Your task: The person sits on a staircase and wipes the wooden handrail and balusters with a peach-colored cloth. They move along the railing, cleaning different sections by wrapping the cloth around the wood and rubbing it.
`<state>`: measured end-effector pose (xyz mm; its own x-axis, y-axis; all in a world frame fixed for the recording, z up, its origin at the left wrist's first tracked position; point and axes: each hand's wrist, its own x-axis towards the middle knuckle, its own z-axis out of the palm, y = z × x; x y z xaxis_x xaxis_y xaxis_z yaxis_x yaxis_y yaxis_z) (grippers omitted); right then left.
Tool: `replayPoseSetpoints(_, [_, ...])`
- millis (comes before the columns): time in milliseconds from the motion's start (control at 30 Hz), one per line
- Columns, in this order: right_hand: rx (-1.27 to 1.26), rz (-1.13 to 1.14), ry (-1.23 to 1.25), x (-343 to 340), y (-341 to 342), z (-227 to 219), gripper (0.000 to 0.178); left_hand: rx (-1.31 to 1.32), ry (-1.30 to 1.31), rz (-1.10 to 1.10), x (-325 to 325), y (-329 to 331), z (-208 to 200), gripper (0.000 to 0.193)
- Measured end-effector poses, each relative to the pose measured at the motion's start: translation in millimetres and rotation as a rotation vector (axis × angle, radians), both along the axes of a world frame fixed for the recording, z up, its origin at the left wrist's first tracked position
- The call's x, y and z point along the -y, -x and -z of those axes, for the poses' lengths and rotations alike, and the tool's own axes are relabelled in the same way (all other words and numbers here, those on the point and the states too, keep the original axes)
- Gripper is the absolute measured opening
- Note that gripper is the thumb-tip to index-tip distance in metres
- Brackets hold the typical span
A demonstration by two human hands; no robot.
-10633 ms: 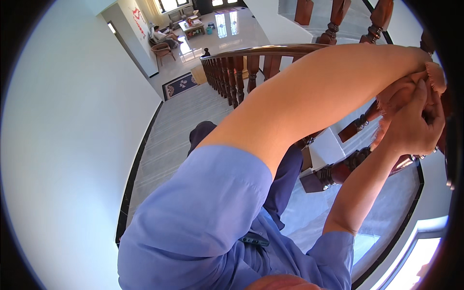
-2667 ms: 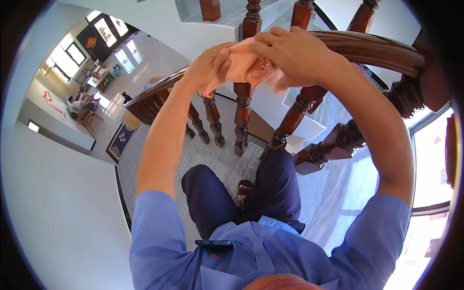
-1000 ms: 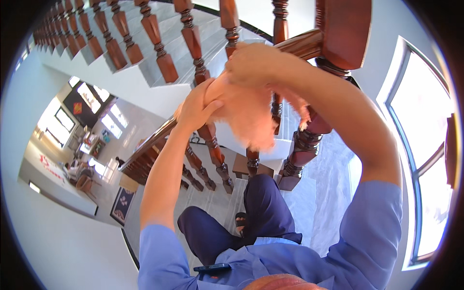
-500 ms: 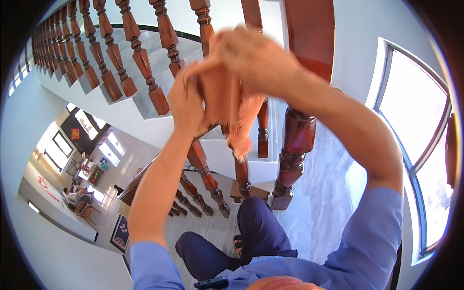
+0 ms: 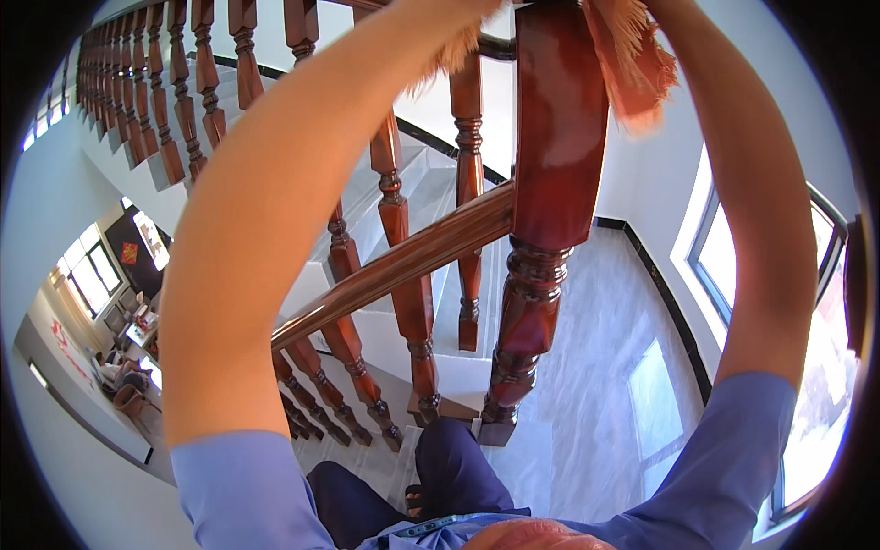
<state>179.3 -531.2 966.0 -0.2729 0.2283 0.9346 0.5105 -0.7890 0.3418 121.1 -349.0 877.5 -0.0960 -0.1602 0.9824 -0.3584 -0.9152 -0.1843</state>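
An orange-brown fringed cloth (image 5: 634,69) hangs at the right side of the top of a dark red wooden newel post (image 5: 561,128). More of its fringe (image 5: 451,57) shows under my left wrist, left of the post. Both my arms reach up past the upper edge, which cuts off both hands. My left forearm (image 5: 302,137) crosses in front of the balusters, and my right forearm (image 5: 752,137) rises right of the cloth. How the fingers sit on the cloth is hidden.
A sloping wooden handrail (image 5: 403,261) meets the post, with turned balusters (image 5: 412,307) around it. Grey marble stairs (image 5: 417,174) climb behind. On the right are a window (image 5: 715,247) and glossy floor (image 5: 614,367). A lower room with furniture (image 5: 128,367) shows at left.
Both hands have gone up out of the picture, with the cloth moving from in front of the balusters to the post's top. The view has shifted, so the post and handrail show more fully.
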Motion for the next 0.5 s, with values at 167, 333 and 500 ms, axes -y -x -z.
replayPoseSetpoints(167, [-0.186,-0.61,0.176,-11.6,-24.4,-14.9,0.034,-0.152,-0.227,0.007,10.8,-4.9,13.5,0.075])
replayPoseSetpoints(333, [-0.387,-0.389,0.122,-30.1,14.6,13.9,0.044,-0.551,-0.021,0.789,28.3,-4.4,14.3,0.06])
replayPoseSetpoints(500, [0.018,0.093,0.571,-14.1,-51.3,-61.3,0.054,-0.453,-0.218,1.057,9.7,-71.1,-4.4,0.033])
